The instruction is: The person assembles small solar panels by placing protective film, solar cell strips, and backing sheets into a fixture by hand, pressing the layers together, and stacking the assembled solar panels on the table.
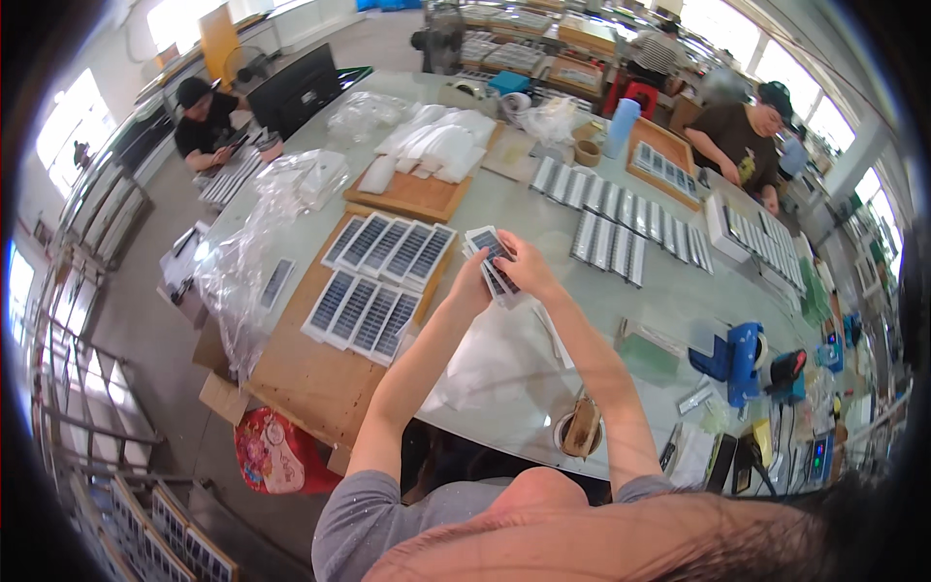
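Grasping a small stack of dark gridded panels [501, 280] in the fingers [508, 244] of left hand [471, 280] and right hand [526, 265], mid-frame above the desk [669, 294]. Probably squaring or sorting the stack; next, best to press edges lightly and evenly.

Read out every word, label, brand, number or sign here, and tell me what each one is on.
None can be read clearly.
Held dark gridded strips: no readable lettering.
Lit display at lower right: too small.
Red printed item at lower left: no legible words.
Co-worker's dark T-shirt at right: print too blurred.
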A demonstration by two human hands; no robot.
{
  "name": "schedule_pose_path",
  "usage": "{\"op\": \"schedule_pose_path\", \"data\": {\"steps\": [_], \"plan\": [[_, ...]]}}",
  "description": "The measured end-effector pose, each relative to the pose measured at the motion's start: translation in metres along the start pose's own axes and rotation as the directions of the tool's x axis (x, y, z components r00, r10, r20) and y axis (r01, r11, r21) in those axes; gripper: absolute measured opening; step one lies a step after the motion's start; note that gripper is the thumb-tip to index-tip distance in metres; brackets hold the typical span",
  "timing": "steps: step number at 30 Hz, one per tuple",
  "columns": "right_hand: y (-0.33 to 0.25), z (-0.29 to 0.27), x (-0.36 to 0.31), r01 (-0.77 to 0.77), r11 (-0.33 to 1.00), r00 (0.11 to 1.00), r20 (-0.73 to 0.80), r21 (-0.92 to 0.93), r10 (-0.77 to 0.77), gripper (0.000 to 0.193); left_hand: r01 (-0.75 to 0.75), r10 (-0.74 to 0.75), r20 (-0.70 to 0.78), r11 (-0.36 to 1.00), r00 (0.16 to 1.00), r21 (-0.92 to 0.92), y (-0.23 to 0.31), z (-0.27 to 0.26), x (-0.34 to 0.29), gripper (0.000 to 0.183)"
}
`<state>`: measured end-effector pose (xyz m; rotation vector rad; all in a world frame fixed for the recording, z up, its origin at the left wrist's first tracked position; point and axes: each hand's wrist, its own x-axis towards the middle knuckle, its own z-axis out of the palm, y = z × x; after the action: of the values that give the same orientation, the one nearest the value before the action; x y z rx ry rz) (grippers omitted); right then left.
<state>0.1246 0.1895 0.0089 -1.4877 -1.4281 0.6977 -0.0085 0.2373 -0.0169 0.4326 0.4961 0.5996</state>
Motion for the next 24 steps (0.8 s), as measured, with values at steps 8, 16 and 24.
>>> {"op": "schedule_pose_path", "data": {"steps": [8, 16, 24], "plan": [[-0.036, 0.026, -0.044, -0.085, 0.994, 0.996, -0.027, -0.073, 0.084, 0.070, -0.006, 0.008, -0.180, 1.000, 0.984, 0.014, 0.003, 0.005, -0.054, 0.045], [-0.059, 0.121, -0.034, 0.012, 0.975, 0.998, -0.059, 0.220, 0.001, 0.075, -0.103, 0.100, -0.201, 0.995, 0.974, -0.007, 0.047, -0.045, -0.071, 0.048], [-0.097, 0.169, 0.011, -0.043, 0.977, 0.999, 0.019, 0.211, 0.040, 0.098, 0.014, 0.078, -0.249, 0.937, 0.965, 0.348, 0.166, -0.086, -0.090, 0.042]]}}
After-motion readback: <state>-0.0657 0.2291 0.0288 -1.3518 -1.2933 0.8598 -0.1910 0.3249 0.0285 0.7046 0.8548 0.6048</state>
